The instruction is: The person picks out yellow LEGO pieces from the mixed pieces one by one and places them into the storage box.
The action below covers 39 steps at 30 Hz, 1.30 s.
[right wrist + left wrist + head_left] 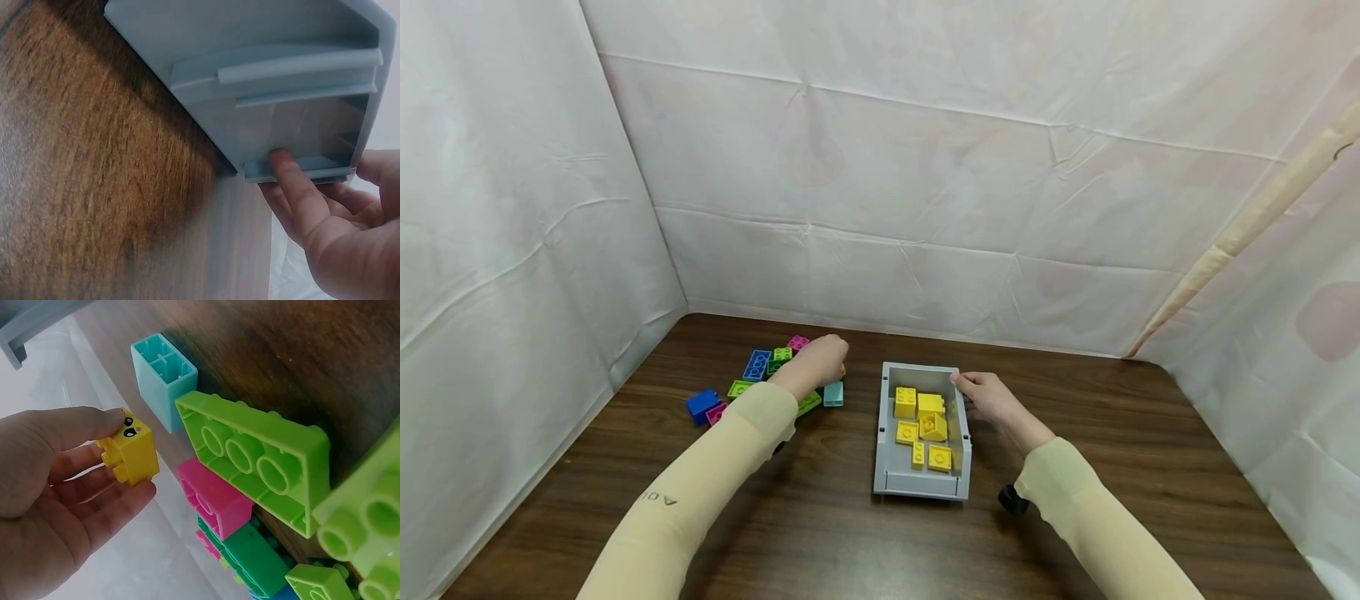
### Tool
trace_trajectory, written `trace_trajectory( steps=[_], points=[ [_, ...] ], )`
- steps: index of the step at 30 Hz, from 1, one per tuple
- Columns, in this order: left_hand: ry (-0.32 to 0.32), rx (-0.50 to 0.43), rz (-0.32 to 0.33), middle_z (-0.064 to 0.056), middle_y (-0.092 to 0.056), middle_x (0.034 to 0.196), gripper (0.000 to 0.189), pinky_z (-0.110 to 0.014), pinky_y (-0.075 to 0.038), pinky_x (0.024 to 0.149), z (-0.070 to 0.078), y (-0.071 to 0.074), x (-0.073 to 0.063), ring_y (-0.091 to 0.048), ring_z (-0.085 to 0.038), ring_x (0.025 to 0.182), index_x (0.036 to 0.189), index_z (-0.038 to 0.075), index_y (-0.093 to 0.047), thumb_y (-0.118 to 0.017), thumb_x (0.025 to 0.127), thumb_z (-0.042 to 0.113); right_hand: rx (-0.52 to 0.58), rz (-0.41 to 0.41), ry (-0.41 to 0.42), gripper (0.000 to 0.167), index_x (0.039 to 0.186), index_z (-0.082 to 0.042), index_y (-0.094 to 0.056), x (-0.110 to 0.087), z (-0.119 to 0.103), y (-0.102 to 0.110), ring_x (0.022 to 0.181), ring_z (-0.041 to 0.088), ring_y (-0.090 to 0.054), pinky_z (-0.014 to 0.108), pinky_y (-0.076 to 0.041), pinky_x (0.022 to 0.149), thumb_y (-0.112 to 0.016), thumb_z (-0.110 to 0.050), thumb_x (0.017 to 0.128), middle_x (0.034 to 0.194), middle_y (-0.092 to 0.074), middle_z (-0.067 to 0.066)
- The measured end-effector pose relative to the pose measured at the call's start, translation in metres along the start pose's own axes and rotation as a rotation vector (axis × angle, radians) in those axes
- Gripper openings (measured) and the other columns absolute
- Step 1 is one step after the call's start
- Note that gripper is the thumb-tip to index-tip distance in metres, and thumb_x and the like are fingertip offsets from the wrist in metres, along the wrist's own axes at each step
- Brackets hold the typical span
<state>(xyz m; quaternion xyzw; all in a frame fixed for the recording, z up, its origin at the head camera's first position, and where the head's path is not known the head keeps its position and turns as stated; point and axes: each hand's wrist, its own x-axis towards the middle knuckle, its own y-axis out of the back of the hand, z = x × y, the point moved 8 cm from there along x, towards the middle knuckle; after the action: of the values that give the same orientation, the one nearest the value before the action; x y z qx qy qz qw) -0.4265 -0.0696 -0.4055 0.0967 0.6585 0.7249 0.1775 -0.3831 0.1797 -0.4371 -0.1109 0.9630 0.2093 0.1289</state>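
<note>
In the left wrist view my left hand (69, 481) pinches a yellow toy brick (139, 453) with a printed face, thumb on one side and fingers on the other. Seen from the head, that left hand (822, 362) is above the pile of coloured bricks, mostly covering the brick it holds. A grey bin (881, 433) on the table holds several yellow bricks (906, 402). My right hand (994, 398) grips the bin's far right corner, thumb on the rim. The right wrist view shows fingers (300, 187) against the bin's outer wall (206, 69).
Left of the bin lie a light blue brick (833, 394), a blue brick (703, 406), a long blue brick (757, 364), a pink brick (798, 342) and several green ones, partly behind the left arm. White curtains (880, 183) hang around the wooden table (820, 533).
</note>
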Motion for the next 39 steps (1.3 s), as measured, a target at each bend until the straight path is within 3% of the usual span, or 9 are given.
trace_trajectory(
  steps=[9,14,20,31,39],
  points=[
    [-0.021,0.003,0.045,-0.014,-0.061,0.111,0.034,-0.035,-0.051,0.087,0.003,0.004,-0.01,-0.059,-0.024,0.102,0.118,-0.001,-0.06,-0.066,0.088,0.013,-0.007,0.006,0.008,0.05,0.133,0.005,-0.047,0.0,0.0,0.0,0.103,0.023,-0.062,0.038,-0.055,0.082,-0.043,-0.033,0.101,0.119,-0.06,0.02],
    [-0.054,0.009,0.112,-0.014,-0.06,0.113,0.033,-0.036,-0.05,0.09,0.011,0.013,-0.016,-0.058,-0.026,0.106,0.117,0.0,-0.061,-0.066,0.087,0.013,-0.017,0.008,0.005,0.049,0.133,0.005,-0.047,0.0,0.001,0.001,0.102,0.022,-0.062,0.038,-0.054,0.083,-0.043,-0.033,0.101,0.118,-0.06,0.02],
    [-0.095,-0.005,0.177,-0.013,-0.061,0.111,0.03,-0.035,-0.051,0.087,0.024,0.024,-0.024,-0.057,-0.026,0.107,0.115,0.001,-0.061,-0.066,0.086,0.01,-0.024,0.011,0.007,0.049,0.131,0.005,-0.049,-0.001,0.001,0.002,0.101,0.022,-0.063,0.038,-0.055,0.082,-0.043,-0.034,0.101,0.115,-0.062,0.019],
    [-0.072,-0.034,0.226,-0.01,-0.061,0.114,0.032,-0.033,-0.051,0.089,0.03,0.031,-0.032,-0.056,-0.024,0.11,0.115,0.004,-0.063,-0.067,0.085,0.011,-0.032,0.011,0.006,0.049,0.131,0.003,-0.05,-0.004,-0.001,0.002,0.103,0.024,-0.061,0.04,-0.053,0.084,-0.044,-0.035,0.1,0.117,-0.06,0.018],
    [-0.104,-0.025,0.255,-0.01,-0.062,0.112,0.033,-0.031,-0.051,0.088,0.038,0.037,-0.04,-0.057,-0.023,0.108,0.115,0.004,-0.063,-0.068,0.084,0.012,-0.02,0.014,0.003,0.046,0.125,0.003,-0.055,-0.003,0.0,0.001,0.098,0.02,-0.062,0.039,-0.054,0.083,-0.044,-0.035,0.1,0.112,-0.062,0.016]
  ],
)
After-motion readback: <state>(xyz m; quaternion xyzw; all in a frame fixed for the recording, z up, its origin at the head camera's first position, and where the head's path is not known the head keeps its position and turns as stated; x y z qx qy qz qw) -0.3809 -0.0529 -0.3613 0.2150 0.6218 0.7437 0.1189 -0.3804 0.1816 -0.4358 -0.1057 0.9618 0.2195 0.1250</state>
